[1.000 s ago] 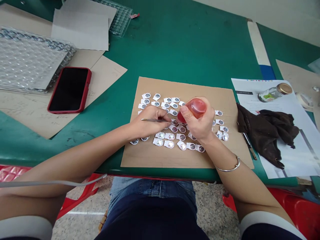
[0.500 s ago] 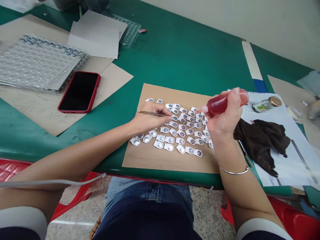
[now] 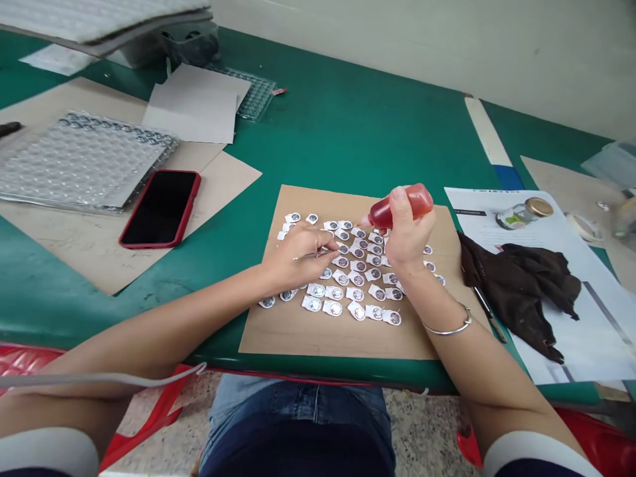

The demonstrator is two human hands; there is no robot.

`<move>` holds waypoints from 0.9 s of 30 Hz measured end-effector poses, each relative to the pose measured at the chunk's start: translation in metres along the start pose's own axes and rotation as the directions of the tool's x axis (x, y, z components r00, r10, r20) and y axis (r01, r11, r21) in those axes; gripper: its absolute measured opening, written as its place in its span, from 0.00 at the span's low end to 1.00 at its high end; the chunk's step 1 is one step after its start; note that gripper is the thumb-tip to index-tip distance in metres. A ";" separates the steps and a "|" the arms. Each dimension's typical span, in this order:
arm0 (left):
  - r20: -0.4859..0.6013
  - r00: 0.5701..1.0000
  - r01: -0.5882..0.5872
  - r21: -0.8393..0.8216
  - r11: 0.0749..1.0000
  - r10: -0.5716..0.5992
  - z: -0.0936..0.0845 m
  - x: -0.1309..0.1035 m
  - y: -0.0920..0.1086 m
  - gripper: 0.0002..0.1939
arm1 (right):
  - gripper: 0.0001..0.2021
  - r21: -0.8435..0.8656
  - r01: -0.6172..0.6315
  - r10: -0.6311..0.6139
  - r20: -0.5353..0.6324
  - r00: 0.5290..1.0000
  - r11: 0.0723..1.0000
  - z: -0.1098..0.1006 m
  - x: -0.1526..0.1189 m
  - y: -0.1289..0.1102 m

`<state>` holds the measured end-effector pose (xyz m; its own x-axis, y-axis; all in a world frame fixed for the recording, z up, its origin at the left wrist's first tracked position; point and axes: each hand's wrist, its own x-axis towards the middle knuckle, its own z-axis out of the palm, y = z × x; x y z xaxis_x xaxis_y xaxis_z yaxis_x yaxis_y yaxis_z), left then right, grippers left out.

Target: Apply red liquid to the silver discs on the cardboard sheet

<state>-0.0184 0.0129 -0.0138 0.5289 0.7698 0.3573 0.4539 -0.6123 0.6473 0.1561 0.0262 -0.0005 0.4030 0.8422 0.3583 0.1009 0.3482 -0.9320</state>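
On a brown cardboard sheet (image 3: 318, 338) lie rows of small round silver-faced pieces (image 3: 356, 294) with white tabs. My left hand (image 3: 301, 258) rests low over the left part of the rows, its fingers closed on a thin metal tool, probably tweezers (image 3: 318, 253). Above the upper rows, my right hand (image 3: 408, 232) grips a squeeze bottle (image 3: 397, 207) of red liquid, tilted with its narrow tip pointing down and left at the pieces. Both hands cover some of the pieces.
A red-cased phone (image 3: 159, 209) and a bubble-textured plastic tray (image 3: 84, 159) lie at left on cardboard. To the right are a dark brown cloth (image 3: 521, 285), a small glass jar (image 3: 524, 213), printed paper (image 3: 467, 199) and a slim pen-like tool (image 3: 489, 311).
My right hand has moved left with the red bottle, bringing its tip over the upper rows. The tool in my left hand has turned slightly. The view has shifted upward.
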 end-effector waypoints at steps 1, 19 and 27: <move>0.008 0.999 -0.035 0.018 0.999 0.035 0.001 -0.002 -0.002 0.04 | 0.15 0.005 0.003 -0.003 -0.015 1.000 1.000 -0.001 -0.001 0.003; 0.153 0.973 -0.194 0.137 0.971 0.172 0.005 -0.002 -0.007 0.08 | 0.12 -0.049 -0.084 0.088 0.082 0.993 0.995 -0.003 -0.010 0.001; 0.230 0.894 -0.447 0.415 0.793 0.384 0.010 -0.011 0.000 0.12 | 0.14 -0.251 -0.012 0.059 0.182 0.982 0.968 -0.008 -0.015 0.009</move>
<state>-0.0167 0.0031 -0.0247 0.8119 0.4122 0.4134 0.4213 -0.9039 0.0739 0.1577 0.0133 -0.0144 0.2360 0.9222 0.3064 0.3215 0.2234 -0.9202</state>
